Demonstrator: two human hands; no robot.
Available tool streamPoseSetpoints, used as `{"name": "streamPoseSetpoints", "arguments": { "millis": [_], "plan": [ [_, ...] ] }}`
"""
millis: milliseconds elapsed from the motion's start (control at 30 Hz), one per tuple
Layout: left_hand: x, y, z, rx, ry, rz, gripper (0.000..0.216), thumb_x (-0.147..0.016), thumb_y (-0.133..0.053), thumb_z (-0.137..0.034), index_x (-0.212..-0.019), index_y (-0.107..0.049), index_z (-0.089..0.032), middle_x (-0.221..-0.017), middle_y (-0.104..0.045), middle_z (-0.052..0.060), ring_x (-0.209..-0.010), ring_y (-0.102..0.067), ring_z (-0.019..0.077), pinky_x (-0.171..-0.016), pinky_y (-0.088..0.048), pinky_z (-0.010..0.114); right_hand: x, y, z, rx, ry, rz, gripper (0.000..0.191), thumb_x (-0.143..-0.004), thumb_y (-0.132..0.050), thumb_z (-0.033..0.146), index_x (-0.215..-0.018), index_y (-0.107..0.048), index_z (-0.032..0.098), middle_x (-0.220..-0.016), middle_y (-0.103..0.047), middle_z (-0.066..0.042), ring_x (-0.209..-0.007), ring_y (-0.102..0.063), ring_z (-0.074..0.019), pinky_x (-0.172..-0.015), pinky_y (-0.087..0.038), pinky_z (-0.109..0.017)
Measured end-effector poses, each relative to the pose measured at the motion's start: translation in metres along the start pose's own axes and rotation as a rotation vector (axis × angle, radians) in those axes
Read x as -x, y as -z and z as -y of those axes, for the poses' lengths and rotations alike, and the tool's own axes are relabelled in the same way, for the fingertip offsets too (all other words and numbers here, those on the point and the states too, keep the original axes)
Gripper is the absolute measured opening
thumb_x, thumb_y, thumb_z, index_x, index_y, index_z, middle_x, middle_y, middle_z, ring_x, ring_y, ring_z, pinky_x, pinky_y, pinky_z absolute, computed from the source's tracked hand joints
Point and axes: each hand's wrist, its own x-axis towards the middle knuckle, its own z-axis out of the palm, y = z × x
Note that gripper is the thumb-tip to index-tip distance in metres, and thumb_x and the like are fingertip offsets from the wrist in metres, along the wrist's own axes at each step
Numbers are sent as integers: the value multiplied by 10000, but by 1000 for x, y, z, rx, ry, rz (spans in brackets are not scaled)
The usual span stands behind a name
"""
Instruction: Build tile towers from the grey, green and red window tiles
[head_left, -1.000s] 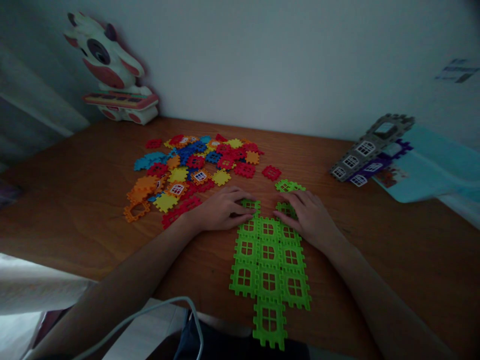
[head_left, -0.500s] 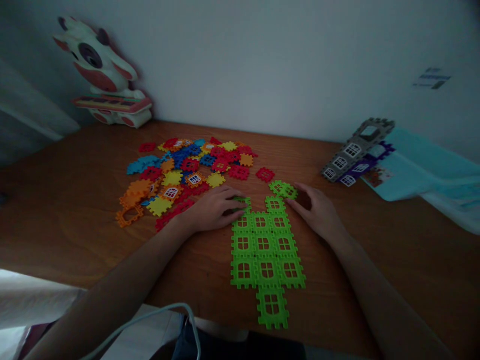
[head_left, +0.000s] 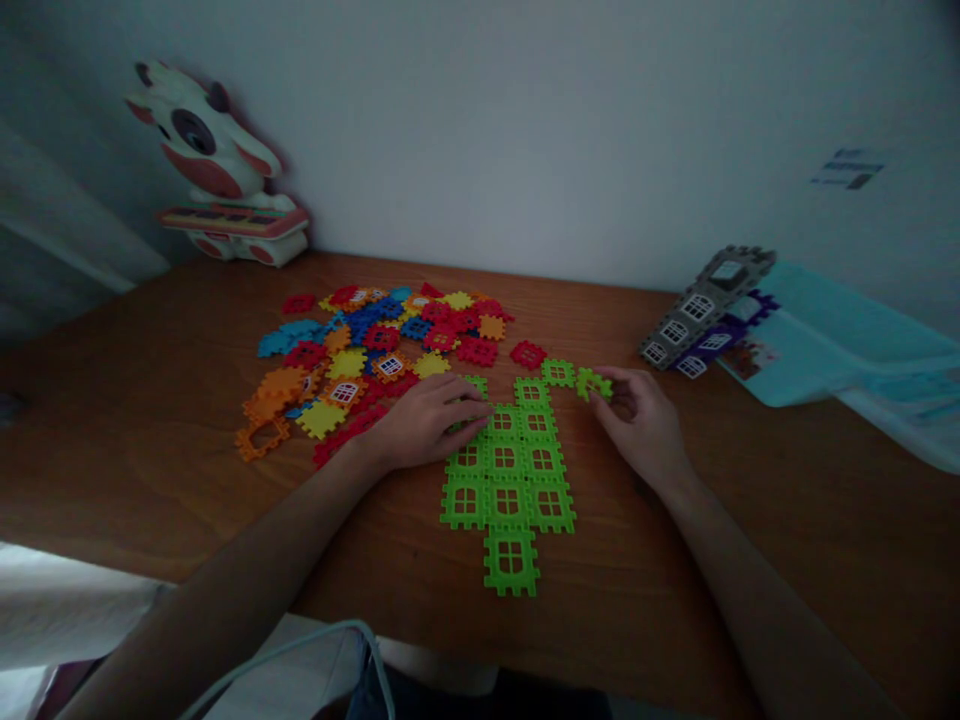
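A flat panel of joined green window tiles [head_left: 508, 480] lies on the wooden table [head_left: 787, 520] in front of me. My left hand [head_left: 427, 420] rests palm down on the panel's upper left corner, fingers spread flat over the tiles. My right hand [head_left: 637, 420] pinches a loose green tile [head_left: 592, 384] between thumb and fingers, just right of the panel's top. Another loose green tile [head_left: 559, 372] lies beside it on the table.
A pile of red, orange, yellow and blue tiles [head_left: 375, 350] spreads at the left. A cow-shaped toy [head_left: 217, 170] stands at the back left by the wall. Grey and purple tile assemblies [head_left: 701, 310] and a light blue booklet [head_left: 825, 340] lie at the right.
My right hand left the panel's top right, moved right and picked up a loose green tile. My left hand stayed on the panel. The view has shifted slightly.
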Motion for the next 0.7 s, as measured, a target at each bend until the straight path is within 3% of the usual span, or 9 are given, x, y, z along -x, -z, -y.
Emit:
{"name": "streamPoseSetpoints", "arguments": {
  "millis": [67,167,267,467,600,700],
  "plan": [
    [-4,2,-17,82,-120,83,242,-966,-611,-360,-1118,-709,-200,-1028,-710,85,-957,-652,209,-867,-530,358,0,-1,7,-50,-9,-11,236,-900,-653,353,-1102,-641,232,-1007,-694,-72,-855,-684,-225,-808,-602,-419],
    [-8,1,-42,243,-246,238,653,-751,-750,-661,-1190,-675,-184,-1112,-699,113,-1013,-645,266,-905,-530,401,2,-1,17,-54,28,-10,192,-909,-653,345,-1062,-638,229,-941,-705,-57,-796,-682,-216,-768,-592,-400],
    [-10,-2,-56,295,-313,343,791,-641,-793,-714,-1203,-669,-170,-1138,-705,126,-1005,-641,289,-892,-534,416,5,-2,27,3,157,71,166,-943,-608,303,-1091,-619,230,-985,-701,-72,-839,-682,-224,-785,-581,-405],
    [-8,-8,-60,304,-360,291,516,-780,-726,-554,-1130,-700,-176,-1141,-728,135,-1019,-669,300,-886,-559,429,13,-9,34,63,340,348,180,-985,-515,210,-1139,-596,258,-1085,-673,-78,-1032,-663,-237,-906,-561,-434],
    [-5,-12,-61,320,-341,244,207,-913,-605,-326,-1045,-713,-209,-921,-747,100,-825,-694,215,-721,-566,316,15,-14,31,91,368,414,297,-911,-545,135,-1169,-599,272,-1137,-658,-77,-1095,-645,-251,-947,-552,-472],
    [-7,-12,-60,349,-256,233,180,-970,-530,-262,-929,-698,-211,-774,-708,67,-707,-661,169,-656,-533,276,15,-15,29,105,386,434,338,-879,-554,119,-1171,-611,277,-1145,-654,-79,-1105,-638,-264,-954,-549,-502]
  ]
}}
